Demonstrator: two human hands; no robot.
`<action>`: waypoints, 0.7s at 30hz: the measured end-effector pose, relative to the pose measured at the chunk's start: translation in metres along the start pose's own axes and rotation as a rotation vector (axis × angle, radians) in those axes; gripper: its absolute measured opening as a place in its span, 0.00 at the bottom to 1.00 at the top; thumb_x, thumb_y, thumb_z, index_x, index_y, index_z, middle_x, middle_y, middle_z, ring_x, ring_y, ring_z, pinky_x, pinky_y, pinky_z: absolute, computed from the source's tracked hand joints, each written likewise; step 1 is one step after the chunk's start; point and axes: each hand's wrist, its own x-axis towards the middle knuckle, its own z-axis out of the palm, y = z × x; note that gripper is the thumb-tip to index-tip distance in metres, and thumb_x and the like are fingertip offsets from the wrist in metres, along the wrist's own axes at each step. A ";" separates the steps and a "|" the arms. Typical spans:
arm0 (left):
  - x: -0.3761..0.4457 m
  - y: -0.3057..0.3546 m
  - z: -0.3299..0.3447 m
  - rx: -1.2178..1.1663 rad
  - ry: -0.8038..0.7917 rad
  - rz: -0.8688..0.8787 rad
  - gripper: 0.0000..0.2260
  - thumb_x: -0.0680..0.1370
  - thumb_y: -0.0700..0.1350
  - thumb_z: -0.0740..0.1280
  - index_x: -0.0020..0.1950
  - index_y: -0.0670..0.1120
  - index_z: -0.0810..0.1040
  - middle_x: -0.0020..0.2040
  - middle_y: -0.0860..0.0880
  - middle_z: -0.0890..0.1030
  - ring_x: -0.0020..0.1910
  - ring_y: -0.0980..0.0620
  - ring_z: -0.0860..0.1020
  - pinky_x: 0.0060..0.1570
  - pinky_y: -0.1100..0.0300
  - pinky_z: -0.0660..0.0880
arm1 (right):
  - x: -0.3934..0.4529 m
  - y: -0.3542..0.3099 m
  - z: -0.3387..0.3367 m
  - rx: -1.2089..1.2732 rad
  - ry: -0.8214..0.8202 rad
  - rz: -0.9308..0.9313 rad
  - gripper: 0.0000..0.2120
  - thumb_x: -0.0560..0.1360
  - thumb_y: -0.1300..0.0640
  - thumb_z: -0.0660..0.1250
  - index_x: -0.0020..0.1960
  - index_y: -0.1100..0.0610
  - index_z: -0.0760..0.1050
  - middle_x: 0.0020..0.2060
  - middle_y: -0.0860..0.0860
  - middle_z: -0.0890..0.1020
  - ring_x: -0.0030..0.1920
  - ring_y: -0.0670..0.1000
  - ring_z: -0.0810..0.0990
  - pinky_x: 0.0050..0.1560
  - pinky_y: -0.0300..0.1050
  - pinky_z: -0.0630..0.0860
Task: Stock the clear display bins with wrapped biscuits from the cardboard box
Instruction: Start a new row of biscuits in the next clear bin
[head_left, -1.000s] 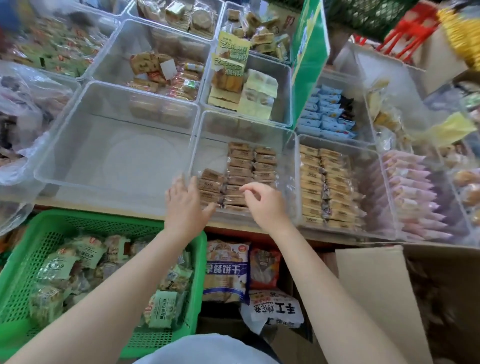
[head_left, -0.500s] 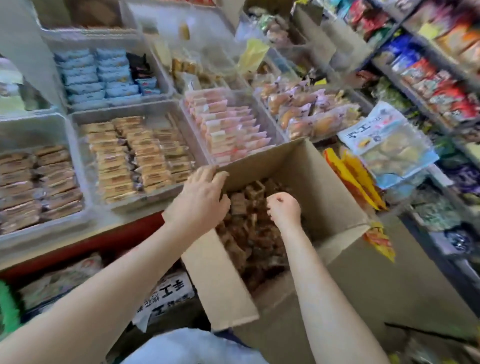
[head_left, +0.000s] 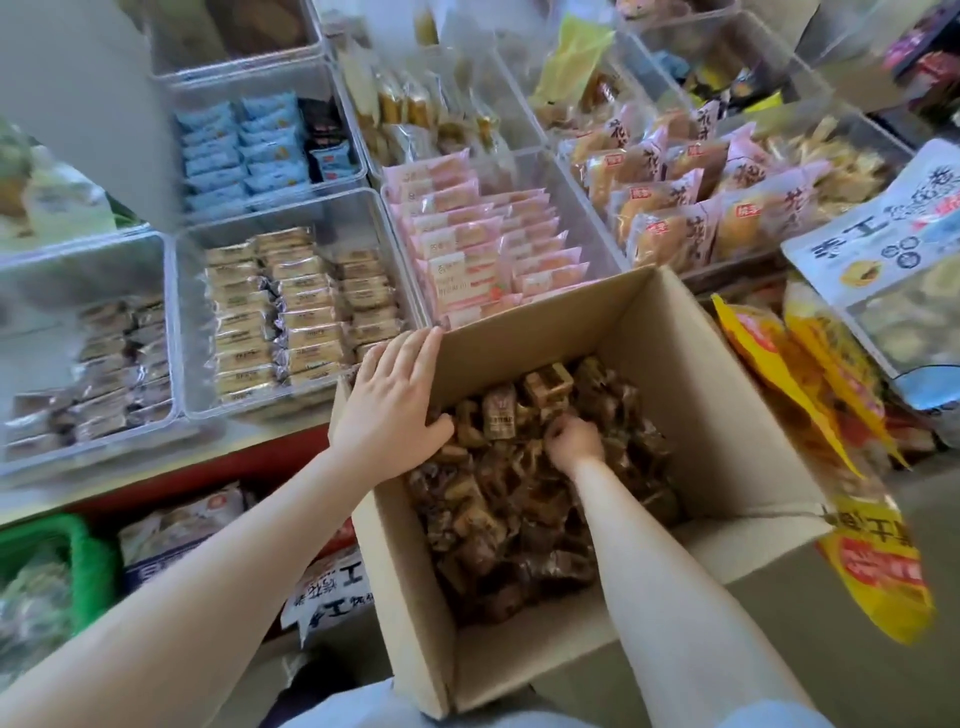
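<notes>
The right hand (head_left: 574, 441) is deep in the cardboard box (head_left: 670, 364), fingers curled into the brown wrapped biscuits (head_left: 498, 415) directly beneath them. The left hand (head_left: 392, 405) lies flat-fingered on the box's left rim, nearer the half-filled clear bin (head_left: 83, 364).

— What do we see of the cardboard box (head_left: 691, 395)?
— Matt brown board, and the wrapped biscuits (head_left: 498, 415) inside show us glossy film.
— The display bins (head_left: 179, 332)?
— Clear, smooth plastic; the basket (head_left: 85, 545) looks green plastic mesh.
</notes>
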 end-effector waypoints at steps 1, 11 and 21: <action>0.000 0.000 0.000 -0.012 0.009 -0.005 0.40 0.77 0.56 0.66 0.83 0.46 0.49 0.80 0.45 0.58 0.80 0.46 0.53 0.79 0.49 0.47 | -0.004 -0.007 -0.005 0.064 0.004 -0.020 0.07 0.82 0.57 0.60 0.52 0.53 0.78 0.63 0.57 0.78 0.64 0.58 0.74 0.63 0.50 0.74; -0.016 -0.014 -0.055 -1.135 0.018 -0.349 0.17 0.76 0.57 0.71 0.65 0.59 0.77 0.60 0.54 0.80 0.60 0.56 0.79 0.63 0.49 0.77 | -0.160 -0.105 -0.061 0.795 -0.444 -0.653 0.31 0.81 0.59 0.67 0.75 0.32 0.62 0.57 0.58 0.83 0.57 0.57 0.82 0.59 0.52 0.76; -0.123 -0.207 -0.119 -1.907 0.178 -0.796 0.09 0.80 0.38 0.68 0.59 0.39 0.79 0.48 0.43 0.83 0.39 0.52 0.82 0.33 0.61 0.81 | -0.238 -0.283 0.066 0.838 -0.517 -0.701 0.24 0.78 0.68 0.55 0.70 0.54 0.73 0.61 0.58 0.80 0.61 0.62 0.80 0.59 0.56 0.79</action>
